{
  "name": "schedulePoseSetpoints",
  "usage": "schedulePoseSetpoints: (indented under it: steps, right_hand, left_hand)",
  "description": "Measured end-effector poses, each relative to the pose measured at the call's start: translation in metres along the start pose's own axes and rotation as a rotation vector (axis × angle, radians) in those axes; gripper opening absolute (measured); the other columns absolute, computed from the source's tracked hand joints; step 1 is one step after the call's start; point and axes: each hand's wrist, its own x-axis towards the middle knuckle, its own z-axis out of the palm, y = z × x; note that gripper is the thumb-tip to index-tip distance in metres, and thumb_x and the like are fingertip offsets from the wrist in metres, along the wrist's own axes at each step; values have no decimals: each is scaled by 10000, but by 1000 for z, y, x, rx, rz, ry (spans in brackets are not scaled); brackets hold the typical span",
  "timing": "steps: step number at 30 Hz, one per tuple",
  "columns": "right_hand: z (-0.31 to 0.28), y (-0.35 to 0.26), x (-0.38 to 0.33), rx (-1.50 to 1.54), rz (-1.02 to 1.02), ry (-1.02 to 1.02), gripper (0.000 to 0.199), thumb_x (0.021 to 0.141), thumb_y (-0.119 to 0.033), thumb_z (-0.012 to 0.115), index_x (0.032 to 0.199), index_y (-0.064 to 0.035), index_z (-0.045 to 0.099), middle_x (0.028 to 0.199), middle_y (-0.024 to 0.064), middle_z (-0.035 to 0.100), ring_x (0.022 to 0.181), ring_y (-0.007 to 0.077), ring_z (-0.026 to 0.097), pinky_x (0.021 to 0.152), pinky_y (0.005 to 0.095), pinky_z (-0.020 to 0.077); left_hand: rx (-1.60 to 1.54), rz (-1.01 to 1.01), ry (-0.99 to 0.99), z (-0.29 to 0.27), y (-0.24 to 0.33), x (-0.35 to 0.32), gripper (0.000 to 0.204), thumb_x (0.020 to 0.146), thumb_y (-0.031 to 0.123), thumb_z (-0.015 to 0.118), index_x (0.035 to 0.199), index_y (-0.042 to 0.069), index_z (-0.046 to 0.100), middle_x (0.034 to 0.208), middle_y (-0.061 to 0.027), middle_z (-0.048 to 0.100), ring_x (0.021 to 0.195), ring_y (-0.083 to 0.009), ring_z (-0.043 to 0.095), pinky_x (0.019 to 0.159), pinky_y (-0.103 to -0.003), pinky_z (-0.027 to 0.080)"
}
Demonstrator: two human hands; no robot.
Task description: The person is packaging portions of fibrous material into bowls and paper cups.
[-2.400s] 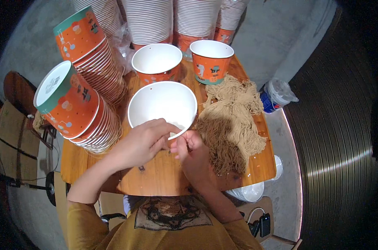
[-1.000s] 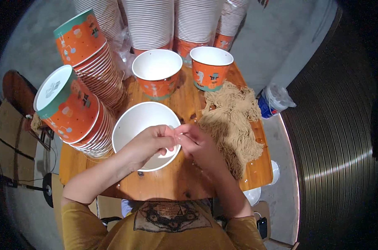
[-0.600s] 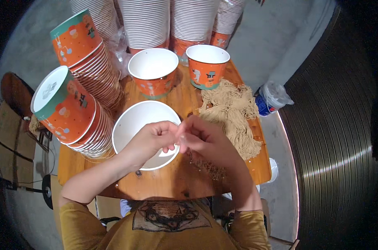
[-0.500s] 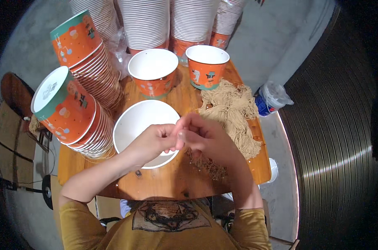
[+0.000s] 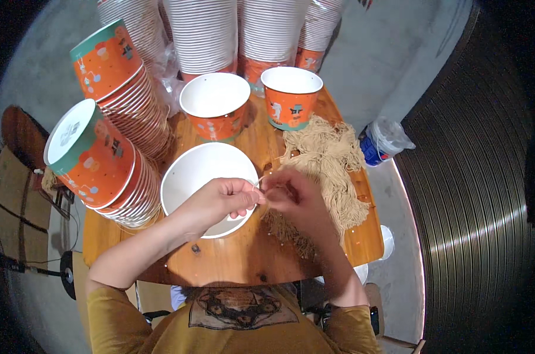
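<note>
Over the right rim of the nearest paper tub (image 5: pixel 188 171), whose white inside faces up, my two hands meet. My left hand (image 5: pixel 232 197) is pinched on a thin pale string (image 5: pixel 258 182), a short piece of which stands up between the hands. My right hand (image 5: pixel 294 192) is curled close beside it, thumb and fingertips together at the same string; what lies between those fingertips is too small to make out fully. A heap of beige string (image 5: pixel 323 159) lies on the table just beyond and to the right of my right hand.
Two upright orange tubs, one on the left (image 5: pixel 217 112) and one on the right (image 5: pixel 292 100), stand farther back. Tall nested tub stacks (image 5: pixel 117 171) rise at the left, with more wrapped stacks (image 5: pixel 202 41) behind. The wooden table (image 5: pixel 220 265) ends near my body. A bucket (image 5: pixel 376 144) sits beyond its right edge.
My right hand has shifted slightly right, away from my left hand, opening a small gap. The thin string now shows between them. My left hand stays nearly in place.
</note>
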Motion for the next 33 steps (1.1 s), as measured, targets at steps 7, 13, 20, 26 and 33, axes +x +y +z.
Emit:
schedulePoseSetpoints:
  steps: [7, 13, 20, 26, 33]
  right_hand:
    - [5, -17, -19, -618, -66, 1, 241, 870, -256, 614, 974, -39, 594, 867, 134, 571, 776, 304, 605, 661, 396, 489]
    - [28, -17, -28, -596, -160, 54, 170, 796, -190, 717, 832, -67, 605, 758, 71, 582, 577, 172, 566, 539, 294, 456]
    - [21, -14, -32, -282, 121, 87, 179, 883, -219, 610, 957, -56, 608, 844, 89, 624, 717, 205, 613, 635, 345, 510]
    - [0, 0, -24, 172, 337, 259, 137, 891, -164, 597, 990, -69, 588, 810, 14, 598, 661, 85, 551, 558, 232, 447]
    - [15, -21, -18, -493, 25, 77, 175, 826, -210, 665, 939, -82, 628, 830, 91, 605, 752, 230, 620, 657, 370, 494]
  left_hand:
    - [-13, -29, 25, -1, -2, 4, 125, 899, 148, 587, 940, 35, 624, 801, 36, 568, 698, -45, 456, 629, -188, 383]
    - [-295, -152, -47, -3, 6, 3, 133, 914, 126, 565, 995, 21, 570, 902, -44, 650, 775, -89, 624, 648, -187, 466]
    - [-285, -112, -54, -6, 4, 2, 143, 886, 48, 579, 1024, 27, 546, 913, -47, 626, 794, -100, 614, 691, -205, 486]
    - [97, 162, 22, -7, -9, 3, 226, 835, -5, 595, 1040, 32, 508, 913, -30, 538, 835, -101, 541, 755, -233, 460]
    - [606, 409, 172, 8, 2, -11, 243, 852, -11, 570, 1074, 47, 490, 934, -32, 515, 886, -112, 504, 778, -261, 447]
